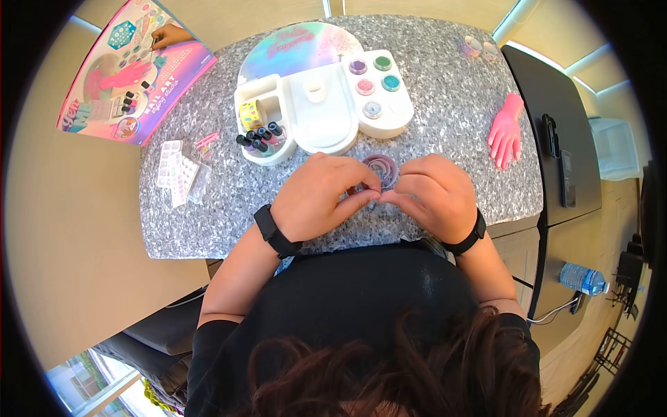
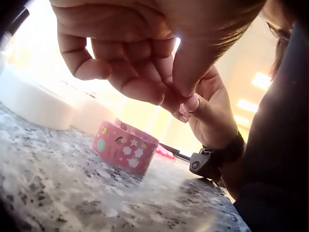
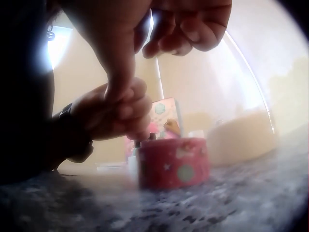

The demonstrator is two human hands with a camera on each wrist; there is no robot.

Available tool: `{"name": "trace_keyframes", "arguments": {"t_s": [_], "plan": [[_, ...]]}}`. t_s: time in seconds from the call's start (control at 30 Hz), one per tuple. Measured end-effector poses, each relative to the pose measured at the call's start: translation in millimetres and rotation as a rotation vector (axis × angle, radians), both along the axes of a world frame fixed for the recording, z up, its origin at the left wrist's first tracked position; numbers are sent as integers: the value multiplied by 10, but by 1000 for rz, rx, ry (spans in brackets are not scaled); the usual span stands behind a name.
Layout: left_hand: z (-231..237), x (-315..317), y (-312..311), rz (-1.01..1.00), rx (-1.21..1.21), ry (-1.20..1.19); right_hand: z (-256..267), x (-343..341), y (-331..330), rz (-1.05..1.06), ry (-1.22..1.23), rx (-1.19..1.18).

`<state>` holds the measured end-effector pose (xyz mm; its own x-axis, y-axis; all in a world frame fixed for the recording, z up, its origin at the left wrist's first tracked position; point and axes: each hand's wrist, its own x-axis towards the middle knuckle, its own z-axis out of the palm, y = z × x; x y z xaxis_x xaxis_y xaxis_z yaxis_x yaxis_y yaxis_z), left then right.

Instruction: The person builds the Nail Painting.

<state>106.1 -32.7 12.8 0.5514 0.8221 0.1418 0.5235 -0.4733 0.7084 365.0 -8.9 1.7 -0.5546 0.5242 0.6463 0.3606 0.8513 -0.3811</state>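
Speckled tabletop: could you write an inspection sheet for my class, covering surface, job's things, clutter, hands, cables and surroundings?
Surface: grey speckled tabletop.
Job's things: pink patterned tape roll, resting on the tabletop.
Clutter: white unit, small bottles, pink model hand, printed box, white sheets.
Hands: left hand and right hand meet at the fingertips; anything held is too small to tell.
Cables: white cable near the water bottle, off the table.
Surroundings: dark cabinet, clear bin.

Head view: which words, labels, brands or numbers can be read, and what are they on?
"NAIL ART": on the pink box.
"styling studio": same box, smaller letters.
Corner logo, same box: not clear enough to read surely.
Round disc: pink lettering, too blurred.
Bottle: label too small.
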Motion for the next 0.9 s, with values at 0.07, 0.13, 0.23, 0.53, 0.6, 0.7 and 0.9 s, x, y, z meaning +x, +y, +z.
{"name": "trace_keyframes", "arguments": {"t_s": [0.07,0.13,0.23,0.53,0.6,0.7,0.9], "plan": [[-28,-6,-12,63,44,59,-16,-6,26,-8,-18,8],[-15,-38,-23,57,153,128,-23,34,23,-12,-59,-38],[-9,-85,-23,41,289,233,-4,50,5,-39,-144,-123],[-150,-43,9,57,340,345,-54,11,15,-63,-272,-248],[-176,-27,11,76,341,352,-60,-23,16,-44,-278,-259],[-189,7,7,91,358,334,-93,-80,0,-30,-282,-314],[-214,47,11,116,353,335,-126,-126,13,-30,-296,-299]]}}
